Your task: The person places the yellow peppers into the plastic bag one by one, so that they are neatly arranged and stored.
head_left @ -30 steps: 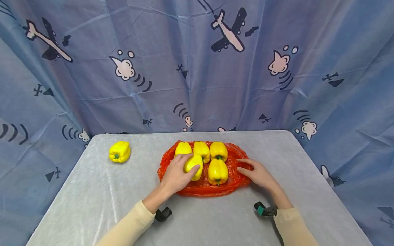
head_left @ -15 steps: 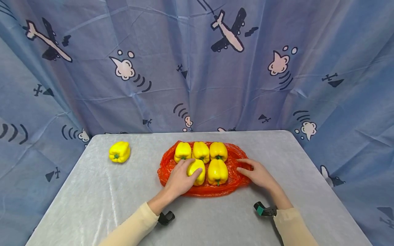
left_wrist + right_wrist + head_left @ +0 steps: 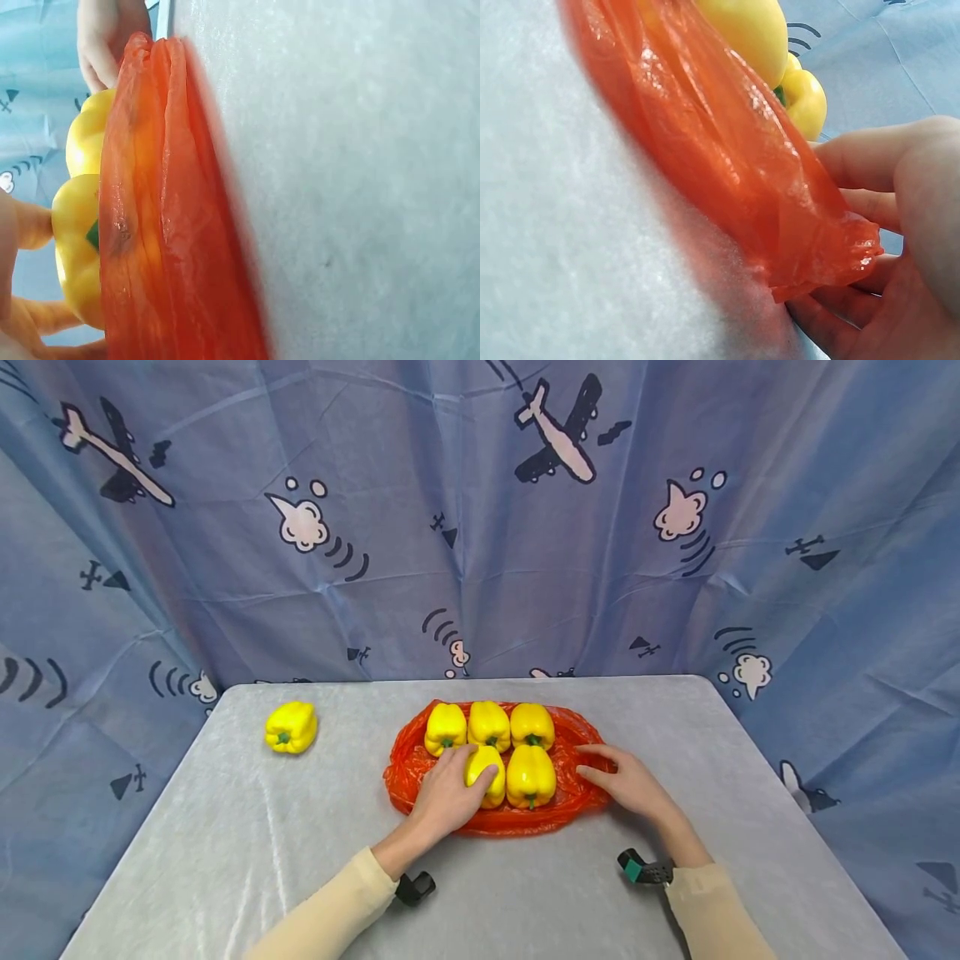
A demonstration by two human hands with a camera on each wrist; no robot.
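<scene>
My left hand grips a yellow bell pepper from its left side, thumb and fingers spread around it. That pepper sits in the front row of a spread red plastic bag, right beside another yellow pepper. In the left wrist view, fingers touch the gripped pepper, and the bag's raised front wall hides its lower part. My right hand holds the bag's right end. The right wrist view has the gathered bag edge between the thumb and fingers.
Three more yellow peppers stand in the bag's back row, the middle one among them. A lone yellow pepper lies at the back left of the grey-white table. Behind the table hangs a blue curtain with airplane prints.
My left hand has moved the pepper toward me and then right, into the front row beside the other pepper. The right hand has stayed at the bag's right end.
</scene>
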